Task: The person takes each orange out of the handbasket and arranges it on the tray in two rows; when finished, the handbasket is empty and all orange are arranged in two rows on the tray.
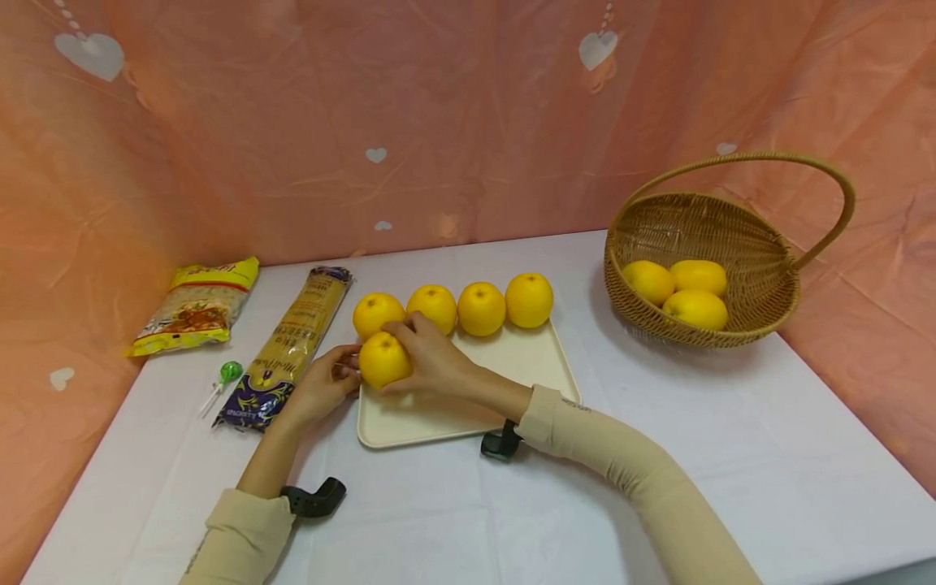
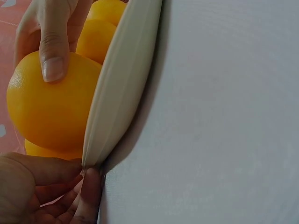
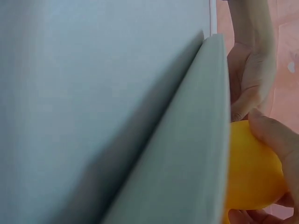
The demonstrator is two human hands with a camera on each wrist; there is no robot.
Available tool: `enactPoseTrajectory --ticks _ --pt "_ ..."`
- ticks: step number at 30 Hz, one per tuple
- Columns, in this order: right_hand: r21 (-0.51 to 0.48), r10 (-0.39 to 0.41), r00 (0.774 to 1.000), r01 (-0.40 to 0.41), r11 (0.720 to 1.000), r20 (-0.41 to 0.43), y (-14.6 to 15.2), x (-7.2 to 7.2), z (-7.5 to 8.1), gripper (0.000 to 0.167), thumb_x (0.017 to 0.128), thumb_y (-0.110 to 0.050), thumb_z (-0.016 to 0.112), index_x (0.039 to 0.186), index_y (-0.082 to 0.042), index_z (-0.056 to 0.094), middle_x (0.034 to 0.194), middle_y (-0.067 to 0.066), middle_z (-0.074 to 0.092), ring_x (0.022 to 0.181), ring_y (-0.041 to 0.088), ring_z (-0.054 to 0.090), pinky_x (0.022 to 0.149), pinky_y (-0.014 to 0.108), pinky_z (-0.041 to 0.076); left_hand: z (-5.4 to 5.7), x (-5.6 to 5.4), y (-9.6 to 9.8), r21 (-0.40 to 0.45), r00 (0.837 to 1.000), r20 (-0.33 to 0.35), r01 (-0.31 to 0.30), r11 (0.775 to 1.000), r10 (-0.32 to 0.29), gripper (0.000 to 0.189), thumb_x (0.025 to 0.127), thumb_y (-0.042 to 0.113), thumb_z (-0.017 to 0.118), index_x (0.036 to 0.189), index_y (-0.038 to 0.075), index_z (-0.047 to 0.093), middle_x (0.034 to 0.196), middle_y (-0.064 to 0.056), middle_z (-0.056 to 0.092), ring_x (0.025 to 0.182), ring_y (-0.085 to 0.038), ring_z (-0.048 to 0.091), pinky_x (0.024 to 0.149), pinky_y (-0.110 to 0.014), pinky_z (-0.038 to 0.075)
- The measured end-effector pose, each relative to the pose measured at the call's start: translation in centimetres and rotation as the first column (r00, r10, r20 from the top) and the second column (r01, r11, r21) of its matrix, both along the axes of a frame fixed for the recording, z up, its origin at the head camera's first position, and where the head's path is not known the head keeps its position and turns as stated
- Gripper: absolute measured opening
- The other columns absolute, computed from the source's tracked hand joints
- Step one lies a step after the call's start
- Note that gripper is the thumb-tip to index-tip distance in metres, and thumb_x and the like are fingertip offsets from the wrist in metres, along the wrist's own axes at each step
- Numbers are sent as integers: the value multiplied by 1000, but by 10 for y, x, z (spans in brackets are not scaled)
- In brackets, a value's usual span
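Note:
My right hand [image 1: 436, 355] grips an orange [image 1: 384, 361] at the left side of a cream tray [image 1: 409, 424], thumb on its near side and fingers over the far side. Close beside that fruit, my left hand [image 1: 322, 385] pinches the tray's left rim. In the left wrist view, the left thumb [image 2: 51, 170] lies on one side of the rim with a finger on the other. Behind the gripped fruit, several more oranges [image 1: 481, 309] stand in a row along the tray's back. The right wrist view shows the right thumb [image 3: 273, 133] against the orange's skin.
A wicker basket [image 1: 702, 213] with a tall handle stands at the back right, holding yellow fruits [image 1: 697, 309]. Left of the tray lie a spaghetti packet [image 1: 296, 333], a green lollipop [image 1: 230, 371] and a yellow food bag [image 1: 196, 309]. A pink curtain [image 1: 468, 122] hangs behind the table.

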State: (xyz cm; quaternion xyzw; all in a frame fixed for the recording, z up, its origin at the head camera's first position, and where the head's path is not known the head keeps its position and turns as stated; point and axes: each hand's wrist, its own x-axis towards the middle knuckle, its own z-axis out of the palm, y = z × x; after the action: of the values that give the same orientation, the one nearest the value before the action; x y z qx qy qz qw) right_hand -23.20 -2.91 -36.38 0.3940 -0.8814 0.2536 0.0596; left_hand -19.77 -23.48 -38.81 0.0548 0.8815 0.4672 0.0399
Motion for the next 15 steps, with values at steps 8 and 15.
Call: enactPoseTrajectory --ticks 8,15 --pt "36 16 1000 -16 999 -6 -1 1 0 85 68 -48 79 135 -11 43 117 9 44 102 18 41 85 28 43 0 0 1 -4 1000 17 -6 1000 6 47 88 -3 51 133 -11 38 111 -27 52 90 -26 56 70 -26 53" --pt "31 29 999 -30 999 16 3 3 1 88 68 -47 79 138 -12 38 118 9 42 103 18 40 86 27 43 0 0 1 -6 1000 12 -8 1000 9 47 88 -3 51 132 -11 39 111 -27 52 90 -27 56 70 -27 53"
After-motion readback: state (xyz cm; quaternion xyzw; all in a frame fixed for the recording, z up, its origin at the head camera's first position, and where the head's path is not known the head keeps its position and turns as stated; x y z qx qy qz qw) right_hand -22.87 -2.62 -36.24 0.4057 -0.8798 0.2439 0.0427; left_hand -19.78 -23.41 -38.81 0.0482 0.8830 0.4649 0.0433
